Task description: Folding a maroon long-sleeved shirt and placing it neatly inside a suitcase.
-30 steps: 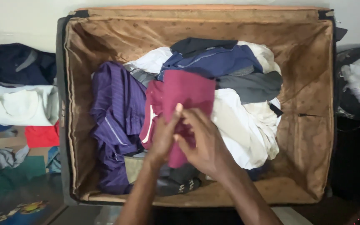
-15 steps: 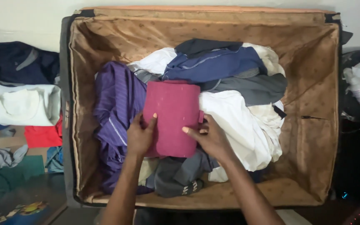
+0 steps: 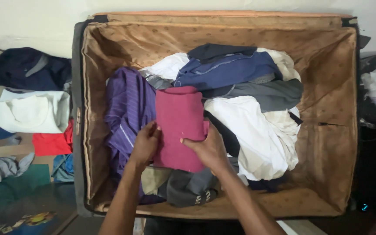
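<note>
Item: folded maroon garment [image 3: 180, 126], lying on the clothes pile in the open brown-lined suitcase [image 3: 327, 87]. Left hand [image 3: 145, 146] clasps its left edge, fingers curled over; right hand [image 3: 207, 148] pinches the right edge. Purple striped shirt [image 3: 127, 104] just left of the grip, white cloth [image 3: 249, 130] right. Handling: keep edges square, press flat.

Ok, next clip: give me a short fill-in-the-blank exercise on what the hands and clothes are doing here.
1. Both hands, the left hand and the right hand, grip a folded ____ cloth.
2. The clothes lie inside an open ____ with a brown lining.
3. Just left of the folded cloth lies a ____ striped shirt.
4. The white hoodie lies ____ the suitcase.

Missing words: maroon; suitcase; purple; outside
</note>
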